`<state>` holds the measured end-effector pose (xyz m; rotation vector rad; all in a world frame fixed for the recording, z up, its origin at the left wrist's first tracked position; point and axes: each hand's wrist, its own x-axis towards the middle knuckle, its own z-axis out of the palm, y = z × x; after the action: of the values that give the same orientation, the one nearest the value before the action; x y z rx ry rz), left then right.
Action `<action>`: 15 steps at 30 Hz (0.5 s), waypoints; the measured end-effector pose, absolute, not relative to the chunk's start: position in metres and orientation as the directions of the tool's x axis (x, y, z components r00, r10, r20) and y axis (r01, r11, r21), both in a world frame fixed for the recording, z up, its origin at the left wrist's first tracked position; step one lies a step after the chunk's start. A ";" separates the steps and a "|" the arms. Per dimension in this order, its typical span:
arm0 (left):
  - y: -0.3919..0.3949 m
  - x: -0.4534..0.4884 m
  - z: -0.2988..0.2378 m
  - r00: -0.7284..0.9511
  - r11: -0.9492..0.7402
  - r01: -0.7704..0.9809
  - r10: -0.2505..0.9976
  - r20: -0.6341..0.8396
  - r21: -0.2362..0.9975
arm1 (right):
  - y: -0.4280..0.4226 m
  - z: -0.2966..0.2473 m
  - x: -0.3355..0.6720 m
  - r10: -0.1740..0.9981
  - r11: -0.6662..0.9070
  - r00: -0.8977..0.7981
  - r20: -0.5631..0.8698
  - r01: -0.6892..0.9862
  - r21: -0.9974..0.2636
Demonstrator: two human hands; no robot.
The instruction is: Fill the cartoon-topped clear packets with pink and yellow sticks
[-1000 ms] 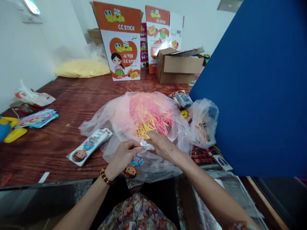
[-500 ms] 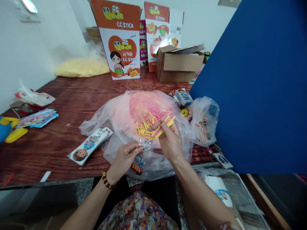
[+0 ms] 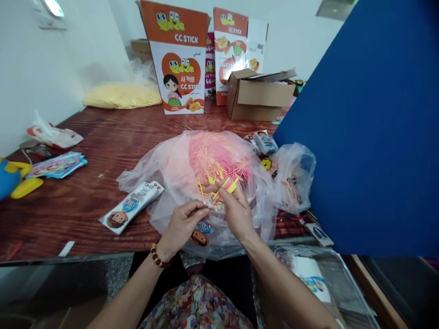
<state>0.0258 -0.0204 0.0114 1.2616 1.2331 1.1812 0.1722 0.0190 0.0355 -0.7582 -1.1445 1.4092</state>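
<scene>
Between the fingers of my right hand (image 3: 239,211) is a small bunch of yellow and pink sticks (image 3: 227,186). My left hand (image 3: 185,224) pinches the top edge of a clear printed packet (image 3: 203,227) with a cartoon figure on it. The lower ends of the sticks meet the packet's top edge; whether they are inside it I cannot tell. Beneath both hands lies a large translucent plastic bag (image 3: 171,155), its mouth spread around many loose pink and yellow sticks (image 3: 222,153).
A stack of flat printed packets (image 3: 128,208) lies left of the bag. To the right stands a smaller clear bag (image 3: 298,169) of sticks beside a blue panel (image 3: 363,137). Printed cartons (image 3: 180,59) and an open cardboard box (image 3: 260,98) stand at the back.
My right hand has moved left and slightly down with the sticks, bringing them to the packet's top edge. My left hand still pinches the packet.
</scene>
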 end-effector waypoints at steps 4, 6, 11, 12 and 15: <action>-0.014 0.028 0.017 0.010 0.054 -0.112 0.999 -0.054 0.992 | 0.022 0.041 0.180 0.937 0.086 -0.312 0.155 -0.223 -0.971; -0.011 0.029 0.019 0.007 0.070 -0.153 0.998 -0.069 0.986 | 0.024 0.046 0.185 0.927 0.123 -0.324 0.189 -0.215 -0.969; -0.004 0.033 0.019 -0.034 0.032 -0.261 0.999 -0.042 0.965 | 0.027 0.059 0.201 0.830 0.414 -0.452 0.325 0.111 -0.903; -0.003 0.033 0.019 -0.039 0.028 -0.292 0.998 -0.041 0.956 | 0.027 0.061 0.205 0.800 0.450 -0.508 0.320 0.154 -0.880; -0.002 0.034 0.017 -0.051 0.008 -0.368 0.998 -0.028 0.930 | 0.030 0.064 0.216 0.772 0.433 -0.565 0.291 0.131 -0.892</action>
<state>0.0338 -0.0019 0.0172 0.8877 0.9742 1.3905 0.2161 0.0304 0.0638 -0.7602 -1.9719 1.1425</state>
